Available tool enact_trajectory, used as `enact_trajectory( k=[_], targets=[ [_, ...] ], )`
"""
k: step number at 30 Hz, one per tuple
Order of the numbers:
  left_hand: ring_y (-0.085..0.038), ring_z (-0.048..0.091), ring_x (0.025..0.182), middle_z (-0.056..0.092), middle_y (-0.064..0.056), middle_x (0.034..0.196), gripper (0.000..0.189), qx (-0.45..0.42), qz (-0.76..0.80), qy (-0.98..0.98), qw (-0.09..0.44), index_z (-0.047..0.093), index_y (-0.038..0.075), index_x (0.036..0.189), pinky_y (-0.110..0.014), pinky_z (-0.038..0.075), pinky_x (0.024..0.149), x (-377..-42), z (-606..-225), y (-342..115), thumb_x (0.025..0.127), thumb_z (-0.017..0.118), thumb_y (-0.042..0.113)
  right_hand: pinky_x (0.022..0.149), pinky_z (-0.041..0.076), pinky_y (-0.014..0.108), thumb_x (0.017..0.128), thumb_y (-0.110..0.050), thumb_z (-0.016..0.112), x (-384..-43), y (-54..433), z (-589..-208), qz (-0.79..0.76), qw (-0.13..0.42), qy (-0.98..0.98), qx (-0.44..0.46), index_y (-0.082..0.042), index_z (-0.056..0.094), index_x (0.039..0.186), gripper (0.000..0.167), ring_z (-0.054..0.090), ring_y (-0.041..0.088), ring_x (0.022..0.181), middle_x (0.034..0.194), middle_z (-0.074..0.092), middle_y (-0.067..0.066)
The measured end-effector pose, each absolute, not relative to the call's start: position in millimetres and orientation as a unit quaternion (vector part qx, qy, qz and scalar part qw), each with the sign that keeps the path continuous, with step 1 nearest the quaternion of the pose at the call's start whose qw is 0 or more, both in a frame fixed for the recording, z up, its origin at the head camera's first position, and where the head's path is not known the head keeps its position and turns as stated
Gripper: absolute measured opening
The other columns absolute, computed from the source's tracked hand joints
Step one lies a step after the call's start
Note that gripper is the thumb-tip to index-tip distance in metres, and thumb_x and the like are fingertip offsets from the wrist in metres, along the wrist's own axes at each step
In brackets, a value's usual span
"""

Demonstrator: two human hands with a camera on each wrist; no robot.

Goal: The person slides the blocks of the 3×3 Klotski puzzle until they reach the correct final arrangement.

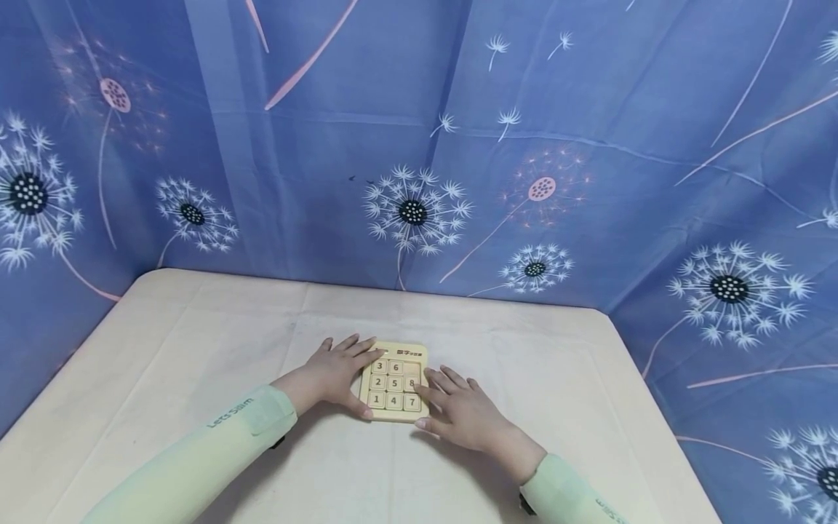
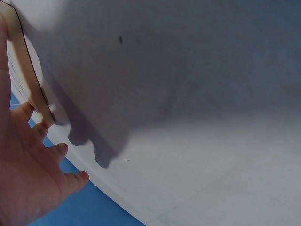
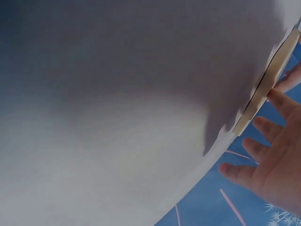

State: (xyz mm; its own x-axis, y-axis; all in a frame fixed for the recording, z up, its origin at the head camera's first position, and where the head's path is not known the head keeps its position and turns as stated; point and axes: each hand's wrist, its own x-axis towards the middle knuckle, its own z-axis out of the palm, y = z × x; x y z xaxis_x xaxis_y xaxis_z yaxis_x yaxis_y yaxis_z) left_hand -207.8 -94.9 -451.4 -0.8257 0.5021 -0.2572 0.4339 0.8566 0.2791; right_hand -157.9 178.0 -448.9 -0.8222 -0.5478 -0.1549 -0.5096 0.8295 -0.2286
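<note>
Head: tiles 1–8 (image 1: 394, 383) were shown in board (image 1: 409, 348), 8 touched by right hand (image 1: 460, 410) | wrists: side edge (image 3: 265, 88) was revealed | grip: left hand (image 1: 337, 370), like right, was spread, board unclasped

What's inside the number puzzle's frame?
Eight numbered tiles: 3, 6, vacant slot; 2, 5, 8; 1, 4, 7. The left hand covers part of the frame's upper left, the right hand some of 8's edge; beneath the tiles is hidden.
</note>
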Motion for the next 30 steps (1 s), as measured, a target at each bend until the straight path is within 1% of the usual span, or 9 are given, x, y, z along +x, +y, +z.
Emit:
enact_trajectory(
  k=[20, 30],
  targets=[
    [-0.039, 0.022, 0.159, 0.026, -0.007, 0.172, 0.116, 0.246, 0.105, 0.949, 0.17, 0.036, 0.018, 0.16, -0.07, 0.021, 0.126, -207, -449, -95, 0.068, 0.085, 0.068, 0.115, 0.038, 0.073, 0.098, -0.057, 0.058, -172, 176, -454, -0.089, 0.103, 0.954, -0.269, -0.02, 0.053, 0.15, 0.065, 0.035, 0.045, 0.153, 0.165, 0.04, 0.013],
    [-0.039, 0.022, 0.159, 0.025, -0.007, 0.172, 0.117, 0.249, 0.106, 0.948, 0.169, 0.036, 0.018, 0.16, -0.071, 0.021, 0.125, -208, -450, -95, 0.067, 0.084, 0.069, 0.114, 0.038, 0.073, 0.098, -0.055, 0.059, -176, 176, -454, -0.092, 0.104, 0.954, -0.265, -0.021, 0.054, 0.15, 0.062, 0.035, 0.045, 0.153, 0.165, 0.04, 0.013]
  ],
)
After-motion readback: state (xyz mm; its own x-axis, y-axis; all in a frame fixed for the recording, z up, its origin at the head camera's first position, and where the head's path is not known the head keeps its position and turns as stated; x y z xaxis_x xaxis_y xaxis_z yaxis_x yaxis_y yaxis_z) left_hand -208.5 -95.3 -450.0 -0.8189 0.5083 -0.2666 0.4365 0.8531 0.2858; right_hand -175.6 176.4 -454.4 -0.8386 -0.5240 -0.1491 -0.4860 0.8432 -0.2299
